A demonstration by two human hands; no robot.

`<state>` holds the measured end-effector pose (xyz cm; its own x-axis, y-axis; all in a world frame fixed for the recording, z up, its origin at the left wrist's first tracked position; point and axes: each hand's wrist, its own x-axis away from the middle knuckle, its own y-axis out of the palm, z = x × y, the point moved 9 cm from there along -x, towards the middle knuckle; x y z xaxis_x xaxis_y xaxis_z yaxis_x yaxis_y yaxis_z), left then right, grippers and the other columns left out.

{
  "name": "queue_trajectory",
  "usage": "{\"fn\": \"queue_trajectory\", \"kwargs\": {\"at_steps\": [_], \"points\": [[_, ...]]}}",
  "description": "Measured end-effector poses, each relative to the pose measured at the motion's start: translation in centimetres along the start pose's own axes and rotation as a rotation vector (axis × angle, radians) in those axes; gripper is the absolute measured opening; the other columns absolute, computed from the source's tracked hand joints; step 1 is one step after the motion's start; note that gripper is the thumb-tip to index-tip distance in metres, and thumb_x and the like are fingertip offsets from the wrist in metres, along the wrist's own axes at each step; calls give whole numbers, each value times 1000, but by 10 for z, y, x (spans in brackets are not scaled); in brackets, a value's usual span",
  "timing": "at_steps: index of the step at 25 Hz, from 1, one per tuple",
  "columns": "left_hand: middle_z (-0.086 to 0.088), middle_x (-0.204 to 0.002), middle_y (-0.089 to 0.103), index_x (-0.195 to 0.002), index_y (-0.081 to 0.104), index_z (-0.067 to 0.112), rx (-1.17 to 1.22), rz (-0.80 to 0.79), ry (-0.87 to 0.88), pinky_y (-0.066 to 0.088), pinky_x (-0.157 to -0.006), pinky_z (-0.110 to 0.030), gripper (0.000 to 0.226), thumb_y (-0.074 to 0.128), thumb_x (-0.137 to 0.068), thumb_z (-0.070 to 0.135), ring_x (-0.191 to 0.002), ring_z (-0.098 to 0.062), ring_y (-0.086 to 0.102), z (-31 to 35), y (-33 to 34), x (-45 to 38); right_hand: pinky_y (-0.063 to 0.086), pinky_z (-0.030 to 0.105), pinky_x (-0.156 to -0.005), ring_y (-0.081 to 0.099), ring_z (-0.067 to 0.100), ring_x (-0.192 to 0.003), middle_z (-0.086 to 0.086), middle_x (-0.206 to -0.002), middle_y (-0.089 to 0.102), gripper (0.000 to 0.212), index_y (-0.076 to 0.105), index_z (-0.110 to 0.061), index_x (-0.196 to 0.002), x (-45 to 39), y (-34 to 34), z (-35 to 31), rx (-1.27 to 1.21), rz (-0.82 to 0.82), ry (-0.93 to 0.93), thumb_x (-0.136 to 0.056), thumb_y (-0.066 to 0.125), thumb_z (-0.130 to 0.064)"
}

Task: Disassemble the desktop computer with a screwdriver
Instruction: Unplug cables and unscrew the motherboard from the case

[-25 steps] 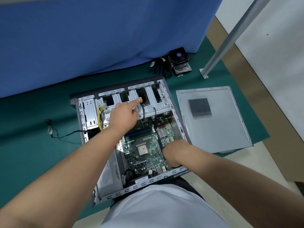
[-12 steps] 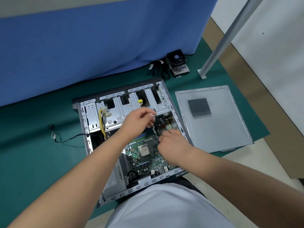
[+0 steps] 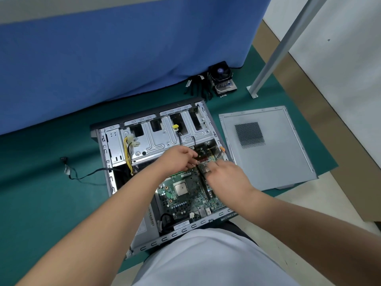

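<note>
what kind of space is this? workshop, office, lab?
Probably a makeshift teardown spot on a floor, not a proper bench: the open grey metal computer case lies on a green floor mat, with a blue cloth drape behind and its detached grey side panel alongside.

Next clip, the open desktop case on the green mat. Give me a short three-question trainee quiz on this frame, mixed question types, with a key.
1. True or false: the side panel is fitted on the computer case.
2. Multiple choice: where does the cooler fan sit? A) on the motherboard B) on the green mat by the blue cloth C) on the side panel
3. Fill in: the left hand and right hand both work over the far part of the ____.

Key: 1 false, it lies flat on the mat right of the case. 2 B. 3 motherboard.
</note>
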<state>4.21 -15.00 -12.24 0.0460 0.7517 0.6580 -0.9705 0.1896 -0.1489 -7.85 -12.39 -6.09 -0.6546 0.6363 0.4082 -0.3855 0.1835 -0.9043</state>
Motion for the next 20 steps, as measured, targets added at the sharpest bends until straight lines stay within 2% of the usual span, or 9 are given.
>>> {"fn": "queue_trajectory", "kwargs": {"at_steps": [3,6,8,12,15,17,20], "points": [[1,-108,74,-106,67,22,-194,13,-26,54,-85,-34,23,48,-105,9,-98,-17,69,-13,-13,4,51,39,-88,56,25,-98,4,-105,62,27,76,-16,-99,0,-14,13,-1,42,12,-80,64,-1],[-1,-116,71,-104,65,24,-259,-4,-45,49,-80,-28,29,48,-99,1,-102,-17,66,-22,-11,-1,49,38,-86,55,24,-96,4,-105,60,26,74,-15,-100,-5,-18,27,2,79,34,-83,61,-1],[-2,-115,72,-101,65,25,-274,3,-50,48,-78,-27,32,47,-98,-1,-96,-13,65,-26,-11,-1,47,37,-85,55,24,-95,4,-104,60,24,74,-15,-98,-5,-27,32,-7,112,58,-83,61,-1],[-3,-114,72,-102,66,23,-277,29,-37,52,-85,-33,27,49,-101,3,-102,-20,67,-29,-12,4,48,37,-73,55,23,-82,3,-88,59,17,77,-13,-86,-5,-71,52,-22,304,84,-75,72,-1],[-2,-112,74,-103,68,24,-130,116,70,56,-93,-45,27,47,-105,8,-101,-28,71,-8,-8,7,50,38,-77,55,23,-86,3,-92,59,18,76,-12,-90,-11,-79,49,5,302,-72,-79,70,-1],[1,-113,76,-106,71,26,70,137,153,57,-96,-42,24,48,-108,19,-100,-20,73,12,-5,9,51,38,-88,56,24,-97,3,-103,60,22,75,-12,-102,-15,-73,39,3,249,-180,-84,65,-3],[-2,-108,78,-113,74,16,516,6,176,58,-95,-35,28,50,-108,30,-96,-14,73,33,8,7,49,40,-99,55,25,-109,4,-114,61,30,72,-10,-112,-18,-58,25,-39,178,-312,-86,61,0]]}}
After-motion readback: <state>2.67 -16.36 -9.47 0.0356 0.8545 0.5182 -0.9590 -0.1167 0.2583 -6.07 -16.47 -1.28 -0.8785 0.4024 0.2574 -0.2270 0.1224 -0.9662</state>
